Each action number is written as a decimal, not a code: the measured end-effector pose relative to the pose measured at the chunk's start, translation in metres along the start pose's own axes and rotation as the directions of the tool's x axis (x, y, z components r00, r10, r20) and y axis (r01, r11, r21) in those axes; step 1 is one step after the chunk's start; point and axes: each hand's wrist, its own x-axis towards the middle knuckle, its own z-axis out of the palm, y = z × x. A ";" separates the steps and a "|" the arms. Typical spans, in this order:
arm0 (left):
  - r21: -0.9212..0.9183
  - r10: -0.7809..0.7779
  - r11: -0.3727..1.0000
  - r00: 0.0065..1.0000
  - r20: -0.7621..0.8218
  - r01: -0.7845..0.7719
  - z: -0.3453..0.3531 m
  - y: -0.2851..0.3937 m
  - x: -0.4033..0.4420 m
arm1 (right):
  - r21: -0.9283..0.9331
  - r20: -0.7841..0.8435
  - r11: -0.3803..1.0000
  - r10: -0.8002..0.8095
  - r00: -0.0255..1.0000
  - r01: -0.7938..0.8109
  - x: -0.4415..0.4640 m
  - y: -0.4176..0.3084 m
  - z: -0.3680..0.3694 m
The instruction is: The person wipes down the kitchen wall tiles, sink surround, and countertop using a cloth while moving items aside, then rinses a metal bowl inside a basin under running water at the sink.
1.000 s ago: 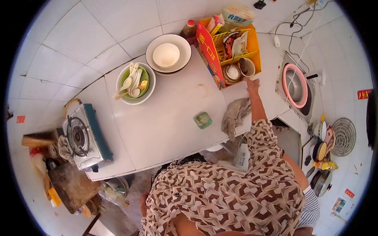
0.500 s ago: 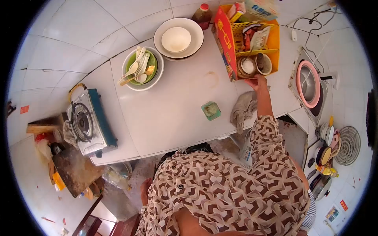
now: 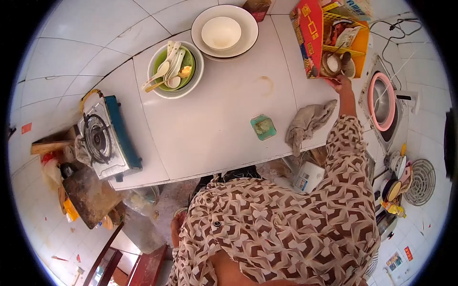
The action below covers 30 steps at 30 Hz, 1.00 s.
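Note:
My right hand (image 3: pixel 339 83) grips the near edge of a red and yellow divided box (image 3: pixel 312 43), its fingers closed against the lower front. In the box's near compartment stand a jar of white contents (image 3: pixel 332 62) and a light cup (image 3: pixel 349 69); packets lie in the compartment behind. Low beside my body, my left hand (image 3: pixel 177 226) is partly hidden by the shirt, and its fingers are unclear. A crumpled grey cloth (image 3: pixel 307 125) lies on the counter below the box, with a small green dish (image 3: pixel 263 127) to its left.
Stacked white bowls (image 3: pixel 221 32) and a green bowl of spoons (image 3: pixel 172 71) stand at the back. A gas stove (image 3: pixel 102 138) is at the left end. A pink-rimmed basin (image 3: pixel 381 101) sits in the sink at the right. The counter edge (image 3: pixel 210 174) runs before me.
The box has shifted right across the counter, away from the bottle and the stain, with my right hand at its edge. The view has shifted too. My left hand remains low at my side.

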 end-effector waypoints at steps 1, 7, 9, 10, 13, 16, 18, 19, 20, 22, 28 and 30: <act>0.001 -0.002 1.000 1.000 -0.006 0.002 0.001 0.000 -0.003 | 0.036 0.015 0.999 0.021 1.000 -0.021 0.013 -0.008 -0.006; 0.068 -0.004 0.998 1.000 -0.020 0.006 -0.005 0.015 -0.014 | 0.086 0.151 0.995 0.031 0.988 -0.044 0.061 -0.033 -0.039; 0.165 0.011 0.986 1.000 0.004 -0.011 -0.004 0.034 -0.002 | 0.264 -0.054 0.962 -0.063 0.997 0.075 0.077 -0.032 -0.053; 0.257 0.032 0.966 0.999 0.025 -0.037 -0.003 0.046 0.011 | 0.173 -0.012 0.976 -0.131 0.991 0.131 0.080 -0.029 -0.071; 0.728 0.179 0.633 0.965 0.192 -0.263 0.022 0.098 0.058 | -0.492 0.050 0.816 -0.320 0.946 0.302 0.071 0.025 -0.115; 0.517 0.223 0.757 0.902 0.369 -0.399 0.134 0.170 0.074 | -0.911 0.287 -0.373 -0.271 0.919 0.175 0.009 0.095 -0.126; 0.328 0.137 0.889 0.869 0.475 -0.319 0.232 0.209 0.045 | -0.943 0.182 -0.298 -0.087 0.979 0.149 -0.044 0.125 -0.108; 0.404 0.072 0.849 0.833 0.548 -0.339 0.269 0.222 0.040 | -0.952 0.199 -0.266 -0.161 0.967 0.151 -0.057 0.147 -0.105; 0.435 0.003 0.833 0.790 0.613 -0.341 0.304 0.229 0.038 | -0.959 0.212 -0.235 -0.233 0.949 0.157 -0.063 0.172 -0.105; 0.440 -0.100 0.823 0.671 0.734 -0.359 0.354 0.228 0.045 | -0.962 0.262 -0.142 -0.254 0.931 0.232 -0.070 0.208 -0.092; 0.636 -0.187 0.675 0.747 0.638 -0.375 0.467 0.210 0.050 | -0.745 0.659 -0.419 -0.339 0.672 0.519 -0.113 0.254 -0.027; 0.632 -0.120 0.664 0.777 0.618 -0.400 0.476 0.198 0.062 | -0.614 0.778 -0.529 -0.281 0.561 0.586 -0.117 0.256 -0.018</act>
